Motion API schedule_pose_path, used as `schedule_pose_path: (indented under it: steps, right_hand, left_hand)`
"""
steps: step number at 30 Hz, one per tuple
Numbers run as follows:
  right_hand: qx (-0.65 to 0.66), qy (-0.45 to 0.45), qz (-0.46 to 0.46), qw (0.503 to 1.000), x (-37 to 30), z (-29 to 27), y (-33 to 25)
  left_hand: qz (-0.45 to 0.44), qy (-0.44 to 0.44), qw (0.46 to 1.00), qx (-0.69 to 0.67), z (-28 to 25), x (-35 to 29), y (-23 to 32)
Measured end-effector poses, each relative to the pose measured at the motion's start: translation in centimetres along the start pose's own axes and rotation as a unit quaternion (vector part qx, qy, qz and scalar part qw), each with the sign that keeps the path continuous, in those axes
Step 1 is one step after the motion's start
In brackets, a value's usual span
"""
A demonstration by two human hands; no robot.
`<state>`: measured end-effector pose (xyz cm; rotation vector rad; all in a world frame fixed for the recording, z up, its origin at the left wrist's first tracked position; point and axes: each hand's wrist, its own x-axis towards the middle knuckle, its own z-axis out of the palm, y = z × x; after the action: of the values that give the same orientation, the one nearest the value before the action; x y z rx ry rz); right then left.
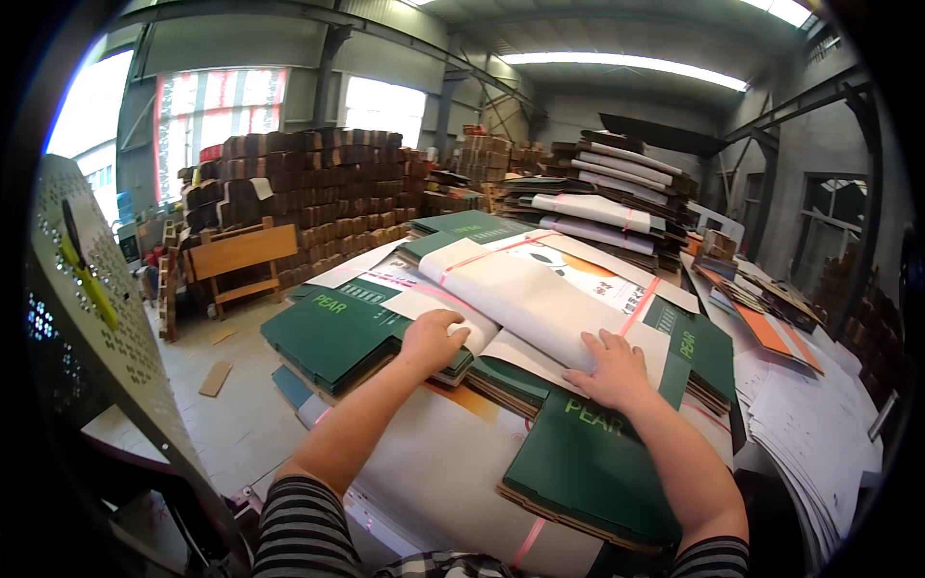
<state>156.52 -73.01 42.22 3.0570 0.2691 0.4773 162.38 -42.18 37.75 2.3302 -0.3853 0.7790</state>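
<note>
Stacked bundles of flat green cardboard boxes fill the middle, wrapped in white paper and tied with pink strap. On the upper bundle's white paper wrap (515, 289) lies my right hand (612, 371), fingers spread and flat, beside a pink strap (641, 303). My left hand (434, 342) rests at the edge of the left bundle (332, 332), fingers loosely bent with the thumb apart. I see nothing held in it. Green box panels (588, 462) stick out below my right forearm. Another white-wrapped bundle (443, 458) lies underneath, nearest to me.
Brown cardboard stacks (318, 183) stand along the far left wall, behind a wooden frame (241, 260). Tall piled bundles (617, 193) rise behind. White sheets (809, 433) and orange board (771, 323) lie at right. A perforated metal panel (106, 318) with yellow-handled cutters (92, 284) stands close at left.
</note>
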Motion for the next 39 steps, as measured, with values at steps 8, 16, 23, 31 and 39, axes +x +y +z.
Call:
schedule_pose_path:
  steps: [8, 16, 23, 31, 39]
  right_hand:
    - [-0.131, 0.142, 0.032, 0.981, 1.3, 4.7, -1.0]
    - [-0.199, 0.144, -0.072, 0.967, 2.9, 4.5, 0.9]
    - [-0.238, 0.116, -0.075, 0.961, 8.0, 4.3, 5.2]
    - [-0.211, 0.091, -0.032, 0.973, 15.4, 6.8, 5.1]
    - [-0.176, 0.031, 0.168, 0.970, 19.1, 7.5, 4.8]
  left_hand:
    - [0.069, -0.196, 0.964, 0.164, 0.9, 3.9, -3.8]
    - [0.044, -0.204, 0.965, 0.161, 1.2, 3.0, -4.9]
    - [0.057, -0.204, 0.959, 0.187, 2.4, 3.2, -5.8]
    - [0.034, -0.225, 0.955, 0.188, 1.4, 3.2, -5.7]
    - [0.024, -0.230, 0.955, 0.184, 1.2, 2.9, -5.4]
